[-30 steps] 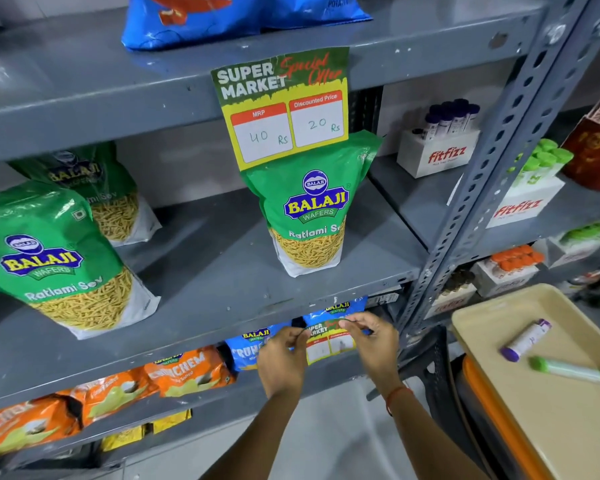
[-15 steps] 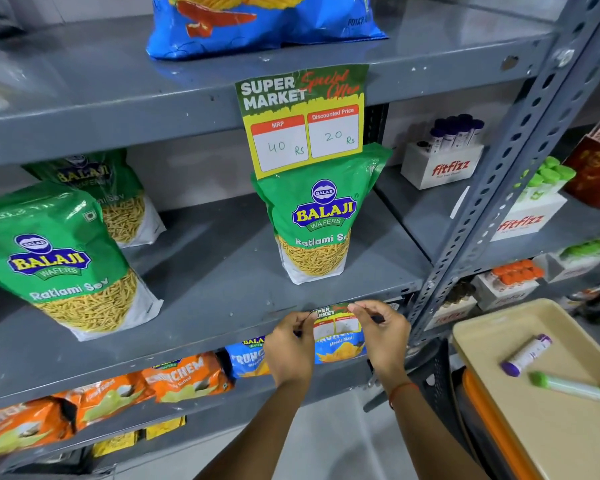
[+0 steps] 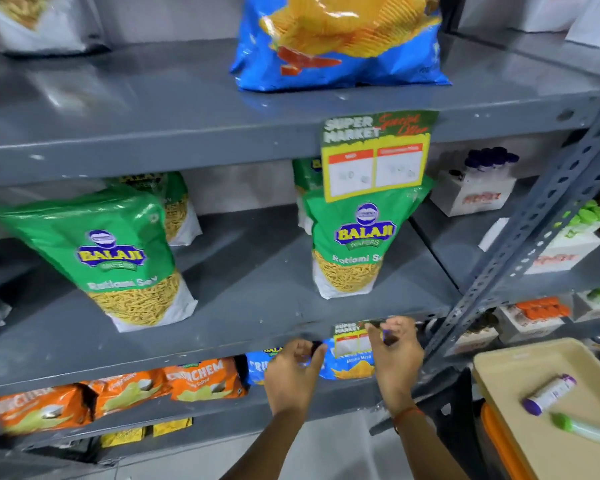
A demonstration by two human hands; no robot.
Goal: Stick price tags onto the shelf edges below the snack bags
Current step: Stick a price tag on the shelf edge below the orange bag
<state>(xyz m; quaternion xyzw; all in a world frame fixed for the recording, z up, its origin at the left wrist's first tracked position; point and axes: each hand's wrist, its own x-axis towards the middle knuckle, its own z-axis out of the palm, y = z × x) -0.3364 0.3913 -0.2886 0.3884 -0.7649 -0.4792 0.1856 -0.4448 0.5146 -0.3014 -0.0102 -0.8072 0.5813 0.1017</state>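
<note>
Forearms: both reach up from the bottom edge toward the grey metal shelving; a red-orange thread circles the right wrist.
Left hand (image 3: 297, 367): fingers curled loosely, a little left of the tag, apart from it; whether anything is pinched in it cannot be told through the blur.
Right hand (image 3: 394, 355): fingertips (image 3: 374, 330) pressed on the right part of the small price tag, holding it against the shelf edge.
Small price tag (image 3: 350, 339): on the front edge of the middle shelf (image 3: 222, 344), directly below the right-hand green bag and between the two hands; "SUPER MARKET" heads it, with two white boxes under red bands, their writing too blurred to read.
Tray (image 3: 499, 368): beige, at lower right, holding a purple-capped glue stick (image 3: 549, 393) and a green-capped marker (image 3: 584, 429), well apart from the hands.
Lower shelf: orange packs (image 3: 201, 379) reading "CRUNCHEM"; a blue Balaji pack (image 3: 350, 367) hangs partly behind the tag, "Masala Masti" legible.
Middle shelf: green pouches (image 3: 355, 249), "BALAJI WAFERS", "Ratlami Sev".
Large price tag (image 3: 376, 154): stuck on the upper shelf edge, "SUPER MARKET" and "Special Offer"; prices unreadable.
Top shelf: blue chips bag (image 3: 340, 39).
Far right: white display boxes (image 3: 475, 197) of capped tubes, red lettering blurred.
</note>
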